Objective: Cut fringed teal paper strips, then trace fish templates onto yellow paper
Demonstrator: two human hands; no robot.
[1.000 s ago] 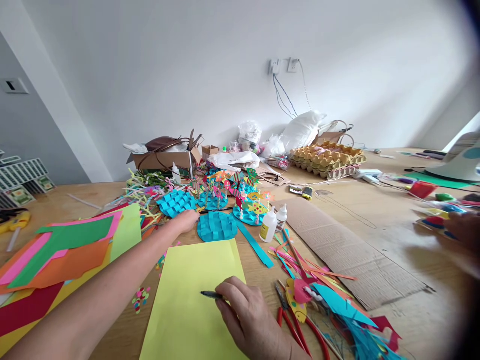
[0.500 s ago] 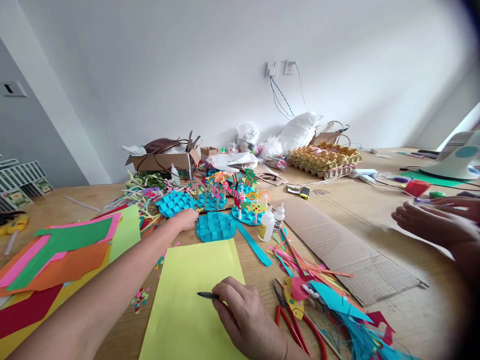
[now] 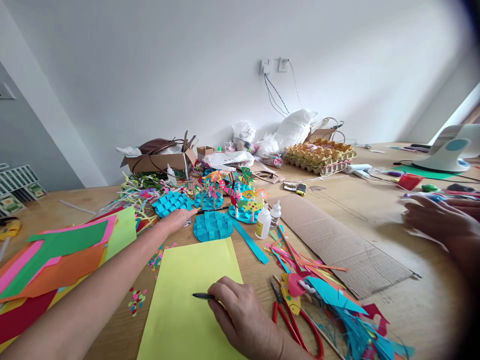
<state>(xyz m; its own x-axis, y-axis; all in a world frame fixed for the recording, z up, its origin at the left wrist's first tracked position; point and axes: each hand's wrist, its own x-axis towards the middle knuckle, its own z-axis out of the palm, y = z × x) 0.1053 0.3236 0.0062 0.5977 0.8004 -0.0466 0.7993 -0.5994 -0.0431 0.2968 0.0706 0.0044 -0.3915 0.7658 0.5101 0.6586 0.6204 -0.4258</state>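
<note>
My right hand [image 3: 243, 315] is closed around a black pen [image 3: 202, 296], its tip pointing left just over a yellow sheet of paper [image 3: 187, 270]. My left arm stretches forward past the sheet. Its hand [image 3: 178, 220] has the fingers together, their tips at the near end of a thin dark pen-like stick [image 3: 213, 210]; the grip is small and partly hidden. Beside that hand lie a woven blue paper disc [image 3: 213, 226] and another blue woven piece [image 3: 172, 203]. Behind them stand blue bases with colourful paper fish [image 3: 251, 205].
Two glue bottles [image 3: 263, 223] stand beyond the sheet. Red-handled pliers [image 3: 288, 320] and paper strips lie right of my hand, near a cardboard sheet [image 3: 341, 245]. Coloured papers [image 3: 71, 250] lie left. Another person's hands [image 3: 431, 220] work at far right. Egg trays [image 3: 320, 155] stand behind.
The view has shifted slightly. My left hand's fingers reach out a little straighter at the stick's end. My right hand keeps the pen over the yellow sheet. The other person's hands have moved slightly.
</note>
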